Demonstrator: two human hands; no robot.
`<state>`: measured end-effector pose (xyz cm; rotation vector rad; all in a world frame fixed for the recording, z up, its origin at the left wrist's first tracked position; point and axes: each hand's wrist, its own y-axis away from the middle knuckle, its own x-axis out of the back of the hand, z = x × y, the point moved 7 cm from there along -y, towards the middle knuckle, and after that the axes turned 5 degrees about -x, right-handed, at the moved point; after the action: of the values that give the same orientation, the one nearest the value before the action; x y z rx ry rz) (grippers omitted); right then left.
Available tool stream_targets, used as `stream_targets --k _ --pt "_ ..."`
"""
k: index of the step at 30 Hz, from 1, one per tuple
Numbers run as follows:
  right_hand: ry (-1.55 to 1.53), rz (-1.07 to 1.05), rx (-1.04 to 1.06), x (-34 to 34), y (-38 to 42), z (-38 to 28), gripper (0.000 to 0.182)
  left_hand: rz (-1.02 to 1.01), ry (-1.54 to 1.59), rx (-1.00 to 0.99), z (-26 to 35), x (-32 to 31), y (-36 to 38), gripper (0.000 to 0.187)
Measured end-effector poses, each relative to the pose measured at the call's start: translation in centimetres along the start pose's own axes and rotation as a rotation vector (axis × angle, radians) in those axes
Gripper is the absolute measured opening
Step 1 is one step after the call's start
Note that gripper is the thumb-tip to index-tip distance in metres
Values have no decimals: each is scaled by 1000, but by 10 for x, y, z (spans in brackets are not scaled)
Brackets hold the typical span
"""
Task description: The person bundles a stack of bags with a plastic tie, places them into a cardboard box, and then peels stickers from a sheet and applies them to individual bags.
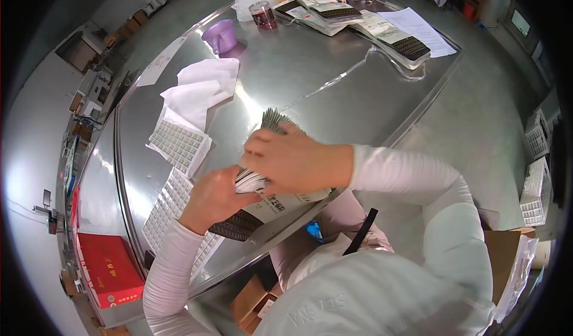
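Observation:
A stack of printed pouches (276, 207), white with a dark patterned band, lies at the near edge of the metal table. My left hand (218, 197) is closed round the stack's left side, thumb on top. Across the upper part reaches my right hand (286, 157), its fingers curled over the fanned pouch edges. Left of the hands are sticker sheets (178, 145) with small square labels, partly under crumpled white paper (200, 88).
On the metal table (322, 106) stand a purple cup (219, 36), a jar (262, 15) and more pouch bundles (394, 40) beside printed paper (424, 31). A red box (110, 270) is at the lower left, and cardboard boxes (250, 303) are below the table.

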<state>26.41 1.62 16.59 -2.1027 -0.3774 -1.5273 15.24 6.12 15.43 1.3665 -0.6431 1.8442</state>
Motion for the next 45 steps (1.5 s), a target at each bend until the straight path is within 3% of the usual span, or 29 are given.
stream_targets --k 5,9,15,18,24,27,30,36,45 --pt "-180 247 -91 32 41 43 59 -27 -18 9 6 3 -5 40" --pt "-233 238 -138 36 59 58 63 -18 -53 -29 8 7 -2 37" --pt "-174 336 -36 68 50 44 71 59 -94 56 1 53 -2 34" --pt "-123 308 -13 77 40 31 72 93 -81 44 -12 35 -2 37" --pt "139 50 -24 22 0 10 82 42 -45 76 -24 6 -6 41" --pt "281 86 80 6 -19 1 75 56 -60 68 -23 7 -5 41" --pt "307 -85 45 -15 -40 18 64 66 -85 54 -22 6 -5 41" --pt "189 -194 108 -17 -39 23 49 20 -72 68 -19 6 -6 42" --pt "66 -236 95 -24 -38 32 51 5 -39 114 -1 8 -32 56"
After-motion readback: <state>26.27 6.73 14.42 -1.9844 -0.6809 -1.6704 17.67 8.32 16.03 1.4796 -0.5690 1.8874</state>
